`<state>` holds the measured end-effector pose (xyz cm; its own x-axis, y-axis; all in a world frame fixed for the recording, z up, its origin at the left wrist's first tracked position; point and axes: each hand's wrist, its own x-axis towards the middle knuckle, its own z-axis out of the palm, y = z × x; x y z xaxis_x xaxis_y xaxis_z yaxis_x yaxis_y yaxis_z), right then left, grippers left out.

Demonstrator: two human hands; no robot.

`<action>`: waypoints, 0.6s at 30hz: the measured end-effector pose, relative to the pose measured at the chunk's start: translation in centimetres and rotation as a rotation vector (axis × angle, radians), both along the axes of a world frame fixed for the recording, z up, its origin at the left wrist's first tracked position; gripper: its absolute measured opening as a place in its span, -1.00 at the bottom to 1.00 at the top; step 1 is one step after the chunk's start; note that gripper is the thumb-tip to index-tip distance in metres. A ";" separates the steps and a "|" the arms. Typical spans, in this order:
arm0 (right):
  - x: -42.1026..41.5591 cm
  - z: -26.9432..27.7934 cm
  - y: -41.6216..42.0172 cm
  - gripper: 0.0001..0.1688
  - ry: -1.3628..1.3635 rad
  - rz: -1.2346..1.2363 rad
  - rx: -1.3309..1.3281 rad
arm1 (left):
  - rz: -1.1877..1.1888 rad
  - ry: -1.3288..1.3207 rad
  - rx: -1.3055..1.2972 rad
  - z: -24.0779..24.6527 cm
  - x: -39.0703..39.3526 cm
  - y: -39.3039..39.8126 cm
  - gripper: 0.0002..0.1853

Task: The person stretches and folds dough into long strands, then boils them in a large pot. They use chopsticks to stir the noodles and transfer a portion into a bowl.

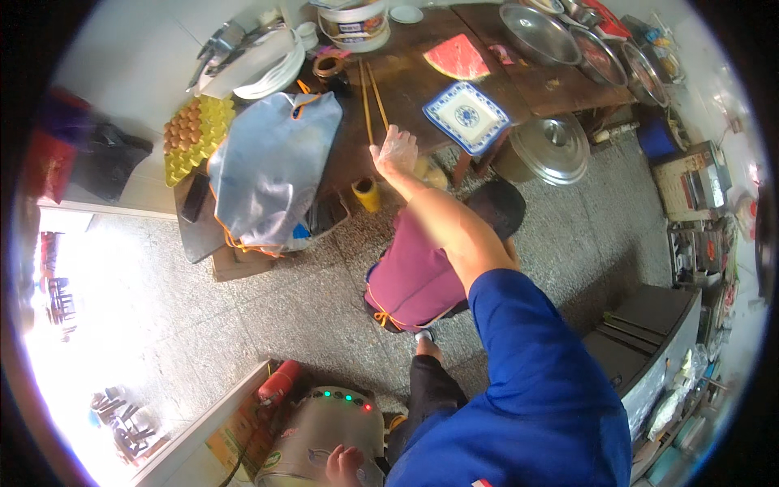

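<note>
My right hand point(397, 151) reaches out over the near edge of a dark wooden table point(401, 109), thumb apart from the fingers. Two long wooden chopsticks point(367, 100) lie there, their near ends close to my thumb and fingertips; whether I touch them is unclear. A square blue-and-white plate point(467, 117) sits right of this hand, with a watermelon slice point(457, 58) behind it. My left hand point(345, 465) shows partly at the bottom, fingers loosely bent and seemingly empty, over or in front of a round metal appliance point(322, 432) with indicator lights.
A person in a maroon top point(417, 271) crouches below my right arm. A grey-blue apron point(274, 170), egg tray point(198, 134), dark jar point(331, 70) and plates point(274, 70) occupy the table's left. Metal bowls point(538, 33) stand right, a lidded pot point(551, 149) below.
</note>
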<state>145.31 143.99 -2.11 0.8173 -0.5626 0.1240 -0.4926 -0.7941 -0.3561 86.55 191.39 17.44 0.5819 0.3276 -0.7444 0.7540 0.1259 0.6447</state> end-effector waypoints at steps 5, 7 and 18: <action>4.3 -2.0 2.1 -0.53 0.154 -0.135 0.032 | -0.011 0.013 0.000 0.1 -1.6 2.5 -0.59; 4.3 -2.6 2.0 -0.63 0.154 -0.135 0.084 | -0.285 -0.139 0.140 1.1 -1.9 2.5 -0.59; -0.1 7.0 8.4 -0.49 0.320 0.174 0.309 | 0.206 0.086 -0.036 2.6 -4.2 -0.9 -0.53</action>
